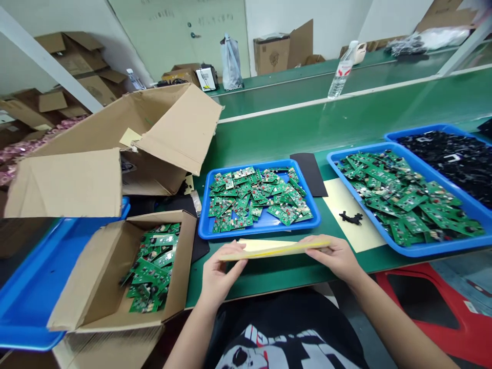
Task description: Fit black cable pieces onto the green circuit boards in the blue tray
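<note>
A thin stack of pale yellow sheets (274,250) is held level, nearly edge-on, in front of my body. My left hand (223,269) pinches its left end between thumb and fingers. At the other end my right hand (334,256) grips it the same way. Just beyond the sheets lies a blue tray (258,231) with many green circuit boards (246,197) in it. To the left stands an open cardboard box (179,266) with more boards (151,271) inside. Small black parts (350,218) rest on a pale yellow sheet (363,238) to the right.
A second blue tray (413,250) of circuit boards sits at right, with a tray of black parts (453,159) behind it. A large open carton (169,128) and a blue tray (31,292) stand at left. A water bottle (342,72) stands on the back ledge.
</note>
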